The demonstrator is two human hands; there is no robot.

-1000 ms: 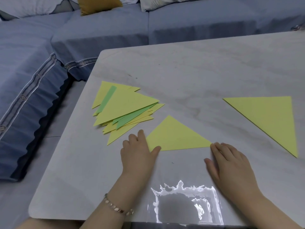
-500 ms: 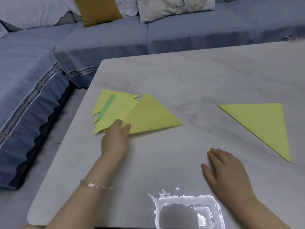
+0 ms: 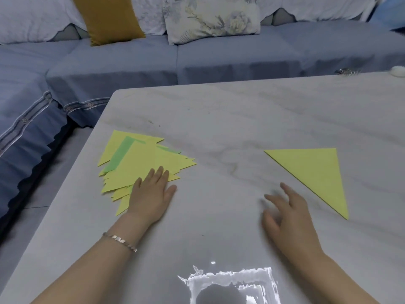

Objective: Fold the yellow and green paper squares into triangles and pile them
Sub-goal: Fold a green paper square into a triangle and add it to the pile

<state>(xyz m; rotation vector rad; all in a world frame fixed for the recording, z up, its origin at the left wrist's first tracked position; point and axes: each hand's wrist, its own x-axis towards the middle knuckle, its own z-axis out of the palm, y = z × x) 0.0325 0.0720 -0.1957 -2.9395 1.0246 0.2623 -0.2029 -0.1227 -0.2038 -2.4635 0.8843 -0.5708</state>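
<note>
Piling step: pile (image 3: 140, 165) is pressed flat by spread left hand (image 3: 151, 194); lone yellow triangle (image 3: 313, 174) is neared by spread, empty right hand (image 3: 287, 213); collection judged next.

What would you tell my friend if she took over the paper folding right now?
Hands: the left hand is open, flat on the near edge of the pile of triangles at the left of the table. The right hand is open, blurred, holds nothing, near the lone yellow triangle on the right.
Done: the pile is stacked, loosely fanned.
To do: move the lone yellow triangle onto the pile. No unfolded squares in view.
</note>
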